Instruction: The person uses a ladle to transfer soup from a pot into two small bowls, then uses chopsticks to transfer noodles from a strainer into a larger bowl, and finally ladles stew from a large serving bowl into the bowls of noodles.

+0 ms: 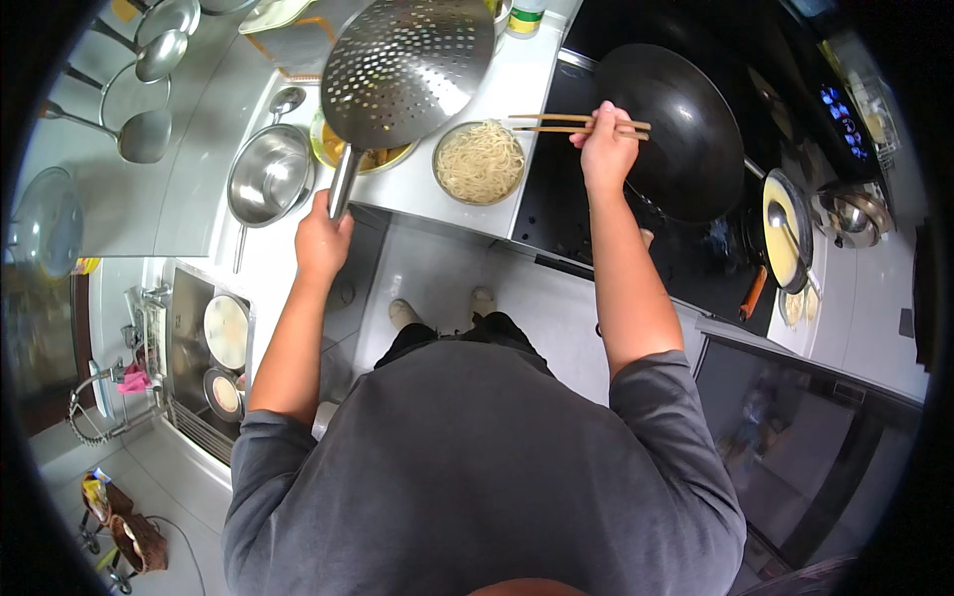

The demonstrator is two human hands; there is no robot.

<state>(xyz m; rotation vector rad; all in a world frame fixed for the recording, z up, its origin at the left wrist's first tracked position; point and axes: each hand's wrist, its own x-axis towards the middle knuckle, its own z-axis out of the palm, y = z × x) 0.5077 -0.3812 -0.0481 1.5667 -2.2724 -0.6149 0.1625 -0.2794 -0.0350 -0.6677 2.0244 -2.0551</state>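
Note:
My left hand (322, 240) grips the handle of a large perforated steel strainer ladle (417, 71), raised over the counter. Beneath it, a yellow-rimmed bowl (384, 160) with orange-brown food is partly hidden. In my right hand (607, 149) is a pair of wooden chopsticks (544, 123), tips pointing left. A round bowl of pale noodles (479, 162) sits near the counter's front edge, just left of the chopstick tips. Behind my right hand a dark wok (678, 134) rests on the black cooktop (555, 179); no food shows inside it.
A steel saucepan (270, 179) and a small ladle (287, 100) lie on the left counter. The sink (190, 313) holds dishes. A pan of yellow liquid (782, 231) with a ladle stands right of the wok, its wooden handle (753, 294) jutting forward. Utensils hang on the left wall.

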